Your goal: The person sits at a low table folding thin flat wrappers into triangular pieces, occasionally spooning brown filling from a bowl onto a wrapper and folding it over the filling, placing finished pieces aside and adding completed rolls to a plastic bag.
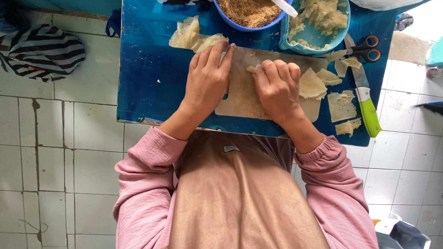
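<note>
At the centre of the frame, a thin pale dough sheet (pixel 240 94) is spread on a blue table (pixel 147 83), and its upper edge is pinched under the curled fingers of the right hand (pixel 277 87). Just to the left, the sheet is pressed flat by the left hand (pixel 207 80), fingers extended together and pointing to the upper frame. Cut dough pieces (pixel 341 106) and a green-handled knife (pixel 367 103) are seen at right.

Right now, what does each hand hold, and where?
Right hand pinches the dough sheet at its top edge; left hand lies flat on its left edge.
</note>
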